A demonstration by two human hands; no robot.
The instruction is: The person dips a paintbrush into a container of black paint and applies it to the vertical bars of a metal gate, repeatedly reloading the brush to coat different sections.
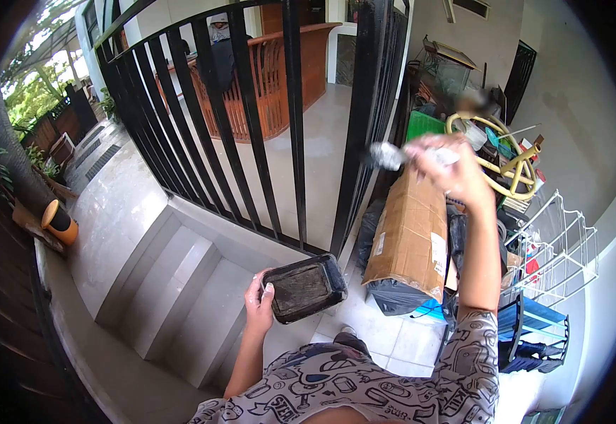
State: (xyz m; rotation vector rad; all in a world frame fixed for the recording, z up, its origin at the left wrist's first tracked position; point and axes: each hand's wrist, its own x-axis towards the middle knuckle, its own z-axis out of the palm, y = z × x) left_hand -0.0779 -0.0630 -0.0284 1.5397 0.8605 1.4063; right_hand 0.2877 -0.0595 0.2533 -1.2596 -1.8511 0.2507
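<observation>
My left hand [258, 300] grips the left side of a black rectangular tray [335, 274], its thumb over the rim. The tray is tilted, and its inside bottom looks worn and stained. My raised right hand [449, 169] is closed around a brush-like tool with a whitish, motion-blurred head [387, 156]; its exact kind I cannot tell. That head points left, overlapping the edge of the black metal railing [354, 152] in this view. White smears show on the fingers of both hands.
A long cardboard box [410, 233] lies below my right hand. Behind it are a coiled yellow hose [527, 192] and piled clutter. A white wire rack [559, 244] stands right. Steps [181, 283] descend at left. Beyond the railing, a person [217, 60] is near a wooden bench [273, 88].
</observation>
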